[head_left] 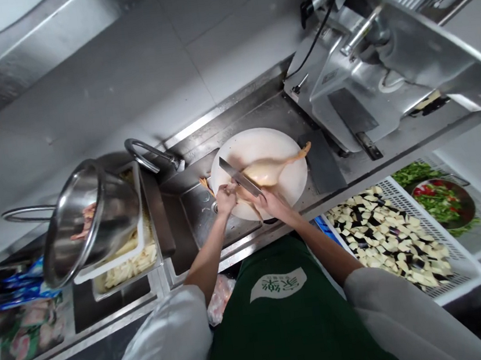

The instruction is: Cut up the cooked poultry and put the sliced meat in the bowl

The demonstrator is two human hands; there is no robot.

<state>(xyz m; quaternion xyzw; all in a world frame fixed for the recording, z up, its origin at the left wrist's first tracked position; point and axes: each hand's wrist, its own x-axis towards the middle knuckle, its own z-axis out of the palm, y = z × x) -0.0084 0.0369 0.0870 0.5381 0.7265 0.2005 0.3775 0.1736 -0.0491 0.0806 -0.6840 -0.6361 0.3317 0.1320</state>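
A pale plucked bird [263, 172], perhaps a duck or chicken, lies on a round white cutting board [236, 144]. One leg stretches to the board's right edge, ending in an orange foot. My right hand [273, 204] is closed around the handle of a cleaver [239, 175], its blade slanting up and left across the bird. Next to the blade, my left hand [226, 199] is closed on a part of the bird at the board's left side; the exact part is hidden. Another orange foot [206, 185] sticks out just beyond that hand.
A second cleaver [352, 111] rests on the metal machine [329, 84] at right. Diced eggplant fills a white crate [467, 275] below it. To the left are a faucet [142, 148], a sink [181, 234] and a tilted steel bowl [116, 204] holding meat.
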